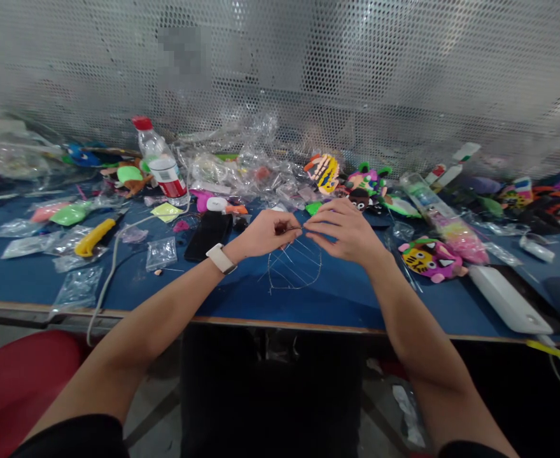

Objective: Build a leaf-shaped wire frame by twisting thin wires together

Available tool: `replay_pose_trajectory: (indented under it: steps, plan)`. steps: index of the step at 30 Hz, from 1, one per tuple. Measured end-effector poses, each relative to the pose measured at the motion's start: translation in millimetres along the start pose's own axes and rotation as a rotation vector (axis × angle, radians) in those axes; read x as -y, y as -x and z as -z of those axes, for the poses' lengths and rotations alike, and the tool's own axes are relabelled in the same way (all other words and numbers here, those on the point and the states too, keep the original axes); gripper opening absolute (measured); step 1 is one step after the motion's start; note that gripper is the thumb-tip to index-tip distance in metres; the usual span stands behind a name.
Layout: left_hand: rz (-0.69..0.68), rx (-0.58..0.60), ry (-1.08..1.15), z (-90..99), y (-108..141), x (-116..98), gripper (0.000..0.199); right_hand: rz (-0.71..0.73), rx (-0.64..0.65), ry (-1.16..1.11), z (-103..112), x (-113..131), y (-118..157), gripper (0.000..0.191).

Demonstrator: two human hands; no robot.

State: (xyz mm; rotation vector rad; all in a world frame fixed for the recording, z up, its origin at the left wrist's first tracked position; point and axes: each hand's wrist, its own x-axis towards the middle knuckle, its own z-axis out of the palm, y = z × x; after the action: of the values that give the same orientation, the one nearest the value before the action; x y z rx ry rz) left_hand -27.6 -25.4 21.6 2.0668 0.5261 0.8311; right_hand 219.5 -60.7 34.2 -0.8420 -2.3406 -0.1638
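Observation:
A thin wire loop (pixel 321 266) with fine strands crossing it hangs between my hands, just above the blue table. My left hand (pixel 269 231), with a pale-banded watch on its wrist, is closed in a pinch at the loop's upper edge. From the other side my right hand (pixel 341 230) pinches the same edge, its fingertips meeting those of the left. A small dark piece shows between the fingertips, too small to name. The loop's top is hidden behind the fingers.
Beyond my hands lie a black phone (pixel 208 236), a yellow-handled cutter (pixel 95 236), a red-capped bottle (pixel 163 166) and crumpled clear plastic (pixel 242 162). Colourful clay figures include a pink-and-yellow one (pixel 431 259). A white power bank (pixel 510 299) sits near the blue table's (pixel 242 305) front edge.

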Motion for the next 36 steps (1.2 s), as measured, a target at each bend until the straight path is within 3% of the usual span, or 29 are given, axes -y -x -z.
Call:
replay_pose_trajectory:
  steps: [7,17,22,27,30,33,36]
  plan:
    - [0.009,0.0,-0.035,-2.5,0.7,0.7,0.017,-0.072,0.018,-0.074,-2.7,-1.3,-0.3,0.011]
    - [0.014,-0.008,-0.021,-1.2,0.3,3.7,0.019,-0.028,0.077,-0.042,0.3,-0.6,-0.4,0.015]
    - [-0.01,-0.07,-0.034,-1.0,-0.3,5.1,0.018,-0.021,0.02,-0.009,-3.7,3.1,-3.3,0.015]
    - [-0.078,-0.095,-0.169,-1.7,0.7,1.6,0.015,-0.208,-0.063,-0.241,-9.2,7.3,-6.8,0.021]
    - [-0.129,-0.086,-0.265,-2.8,1.0,-1.9,0.015,-0.376,0.012,-0.486,-12.3,3.7,-8.0,0.027]
    - [-0.143,-0.082,-0.289,-4.0,1.0,-3.7,0.015,-0.453,0.1,-0.659,-14.6,0.2,-8.3,0.031]
    - [-0.091,-0.108,-0.22,-3.5,1.0,-3.1,0.015,-0.462,-0.043,-0.563,-17.1,3.3,-8.6,0.021]
